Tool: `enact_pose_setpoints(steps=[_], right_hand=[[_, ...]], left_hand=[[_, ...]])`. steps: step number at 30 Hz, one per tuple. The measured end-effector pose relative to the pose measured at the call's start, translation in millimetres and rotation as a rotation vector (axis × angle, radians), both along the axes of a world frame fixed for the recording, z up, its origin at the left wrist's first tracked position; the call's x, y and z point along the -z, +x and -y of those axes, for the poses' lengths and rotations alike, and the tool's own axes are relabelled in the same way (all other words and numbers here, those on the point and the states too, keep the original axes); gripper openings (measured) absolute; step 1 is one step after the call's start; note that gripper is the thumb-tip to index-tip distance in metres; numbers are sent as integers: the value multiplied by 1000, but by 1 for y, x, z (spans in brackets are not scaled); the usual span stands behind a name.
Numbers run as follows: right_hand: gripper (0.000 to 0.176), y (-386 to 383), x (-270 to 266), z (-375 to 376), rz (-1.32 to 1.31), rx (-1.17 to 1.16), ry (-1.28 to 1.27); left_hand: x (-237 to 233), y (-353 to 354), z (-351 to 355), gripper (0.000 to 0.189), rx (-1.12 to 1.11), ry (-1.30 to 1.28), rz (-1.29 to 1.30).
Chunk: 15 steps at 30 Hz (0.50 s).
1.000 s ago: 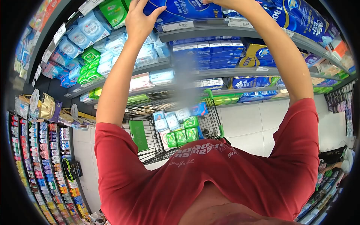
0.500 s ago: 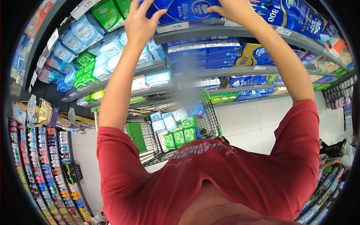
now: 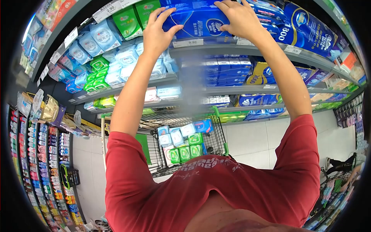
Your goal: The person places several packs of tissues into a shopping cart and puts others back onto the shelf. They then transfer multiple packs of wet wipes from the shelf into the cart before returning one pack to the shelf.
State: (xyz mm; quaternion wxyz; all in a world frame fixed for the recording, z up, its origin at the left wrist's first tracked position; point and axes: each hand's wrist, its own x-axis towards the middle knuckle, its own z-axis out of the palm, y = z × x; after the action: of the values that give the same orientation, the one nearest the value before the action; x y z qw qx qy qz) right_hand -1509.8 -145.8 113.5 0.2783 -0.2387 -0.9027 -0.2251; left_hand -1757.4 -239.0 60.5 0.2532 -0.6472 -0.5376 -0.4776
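A blue Vinda tissue pack (image 3: 203, 22) sits at the front of the upper shelf, above a 9.90 price tag. My left hand (image 3: 158, 33) grips its left end, thumb on the front and fingers over the top. On the opposite end my right hand (image 3: 241, 20) has the same hold, fingers curled over the top edge. Green tissue packs (image 3: 127, 22) stand just left of my left hand. Beside my right forearm lies a large blue 1800 pack (image 3: 305, 29). Below my arms, a wire shopping cart (image 3: 154, 152) carries several green wipe packs (image 3: 184, 153) and light blue wipe packs (image 3: 177, 137).
Lower shelves hold light blue wipe packs (image 3: 127, 57) and dark blue tissue packs (image 3: 228, 71). A price rail (image 3: 193, 42) runs along the shelf edge. Goods racks (image 3: 42, 166) with a black basket (image 3: 69, 176) stand at left. Another person (image 3: 342, 164) is near a cart at right.
The shelf and both hands sit lower in the view as the camera tilts up. More of the blue pack's top shows. Both hands stay on its ends.
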Motion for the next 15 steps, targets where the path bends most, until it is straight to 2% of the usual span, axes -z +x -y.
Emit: enact_pose_setpoints(steps=[6,9,11,13,14,15], right_hand=[[65,-16,-14,11,104,118,5],[64,-26,11,4,184,261,63],[69,-23,48,12,-358,-78,247],[48,-6,101,35,-526,-253,192],[44,6,140,52,-524,-254,74],[40,21,184,68,-525,-263,-134]], left_hand=[[-4,-12,-6,56,33,-52,-29],[4,-7,4,64,58,-80,11],[20,0,18,68,69,-97,66],[65,3,38,68,28,17,298],[96,6,59,62,-18,8,387],[141,2,83,59,-152,-29,350]])
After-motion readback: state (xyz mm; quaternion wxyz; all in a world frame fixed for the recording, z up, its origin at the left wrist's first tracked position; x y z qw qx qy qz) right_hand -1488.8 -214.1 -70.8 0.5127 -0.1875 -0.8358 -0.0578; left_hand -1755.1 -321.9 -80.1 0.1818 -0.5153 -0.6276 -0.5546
